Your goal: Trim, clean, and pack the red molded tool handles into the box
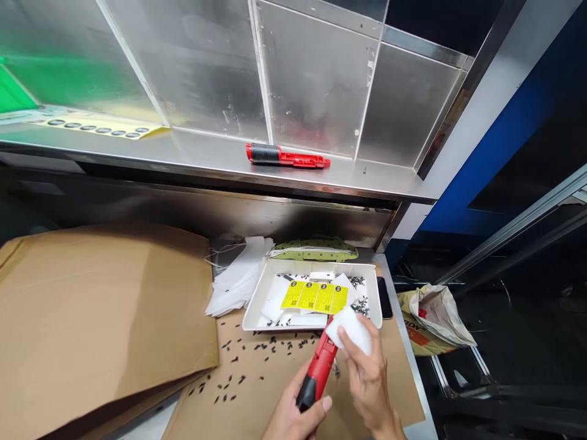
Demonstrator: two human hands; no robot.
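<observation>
Red-and-black tool (322,359) sits at the frame's lower centre, your left hand (292,410) grasping its black end, seemingly to leave the red end free for the white pad (352,330) pinched in your right hand (369,374)

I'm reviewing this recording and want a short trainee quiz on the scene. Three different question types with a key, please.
1. Which hand holds the white pad? A left; B right; C both.
2. True or false: a red-and-black part lies on the metal shelf.
3. Fill in: the yellow sheet nearest the hands lies in the white ____.

Key
1. B, the right hand; the left hand grips the red-and-black tool.
2. True.
3. Tray.
</observation>
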